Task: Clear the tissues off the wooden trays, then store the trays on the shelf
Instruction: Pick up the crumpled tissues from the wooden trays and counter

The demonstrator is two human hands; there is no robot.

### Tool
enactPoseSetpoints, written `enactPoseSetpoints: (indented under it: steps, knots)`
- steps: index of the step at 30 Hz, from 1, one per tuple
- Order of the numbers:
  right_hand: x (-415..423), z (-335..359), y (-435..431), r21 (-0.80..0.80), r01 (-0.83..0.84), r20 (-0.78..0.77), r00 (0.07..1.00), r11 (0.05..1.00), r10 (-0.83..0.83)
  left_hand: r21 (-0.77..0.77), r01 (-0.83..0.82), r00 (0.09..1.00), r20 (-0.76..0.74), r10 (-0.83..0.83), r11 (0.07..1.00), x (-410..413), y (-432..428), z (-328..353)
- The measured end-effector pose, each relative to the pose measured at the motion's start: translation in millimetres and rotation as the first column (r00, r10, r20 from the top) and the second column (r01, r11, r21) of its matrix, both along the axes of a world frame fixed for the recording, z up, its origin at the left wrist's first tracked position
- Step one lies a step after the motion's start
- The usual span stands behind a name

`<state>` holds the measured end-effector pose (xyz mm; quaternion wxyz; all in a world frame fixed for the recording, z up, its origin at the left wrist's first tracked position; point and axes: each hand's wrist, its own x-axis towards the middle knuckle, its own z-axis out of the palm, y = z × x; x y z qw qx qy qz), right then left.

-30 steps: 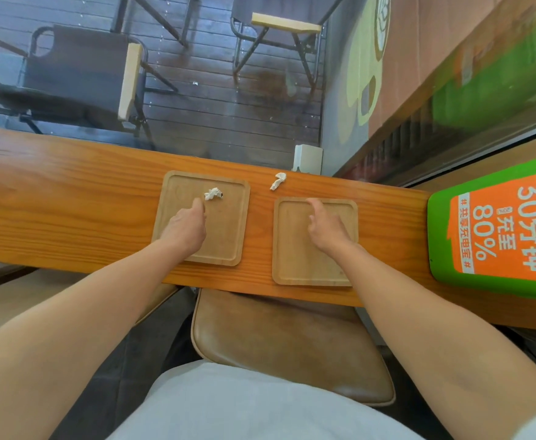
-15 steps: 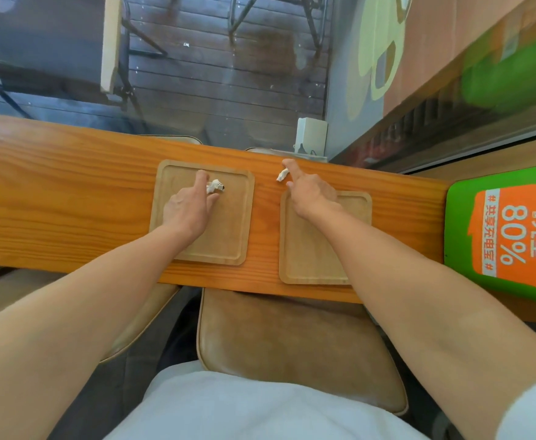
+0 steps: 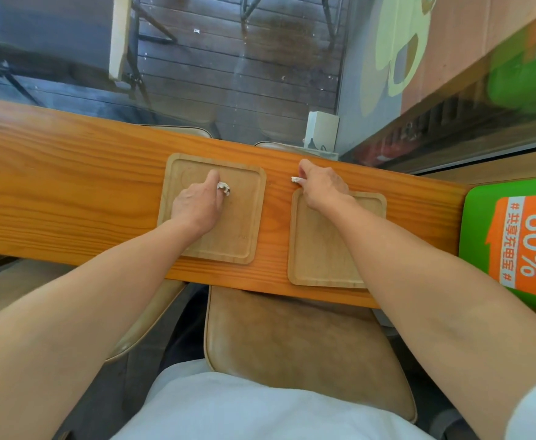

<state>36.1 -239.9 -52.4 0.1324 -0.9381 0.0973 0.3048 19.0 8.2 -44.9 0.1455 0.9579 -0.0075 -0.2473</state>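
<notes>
Beyond both hands, along the far edge of the wooden counter [image 3: 70, 185], a glass pane looks out on dark decking with chairs, and a small white box [image 3: 322, 128] stands just past the counter, a little beyond the right hand. Well to the right of that hand lies a green and orange sign [image 3: 520, 242] printed with "80%". Nearer the person than the hands, under the counter's near edge, sits a tan padded seat [image 3: 298, 350], with another seat partly showing below the left forearm. Nothing stands between either hand and its tissue.

The left hand [image 3: 197, 208] rests over the left wooden tray [image 3: 247, 223], its forearm crossing the tray's near left corner. Its fingers are curled nearly closed, thumb and forefinger pinching a small crumpled tissue [image 3: 224, 188] that lies just at the fingertips, inside the tray's far half. The rest of this tray is bare.

The right hand [image 3: 322, 185] reaches past the far left corner of the right wooden tray [image 3: 320, 255], its wrist lying over that corner. Its fingers are also drawn in, gripping a second tissue scrap [image 3: 294, 179] at the fingertips; this scrap is on the counter, outside the tray, in the gap beyond it. The right tray holds nothing but the arm across it.
</notes>
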Motion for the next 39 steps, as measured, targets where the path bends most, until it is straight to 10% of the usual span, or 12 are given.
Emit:
enactPoseSetpoints:
  steps: [20,33,39]
  knots:
    - [-62,54,-19,0.239,0.166,0.006,0.985,0.957,-0.172,-0.063,0.06,0.97,-0.233,-0.073,0.996,-35,-13,48]
    - [-174,129,-28,0.255,0.284,0.161,0.93,0.924,-0.33,-0.087,0.308,0.951,0.056,-0.304,0.947,-83,-42,130]
    - [-259,154,-19,0.295,0.476,0.363,0.746,0.829,-0.558,-0.126,0.422,0.903,0.148,-0.404,0.898,-125,-55,144]
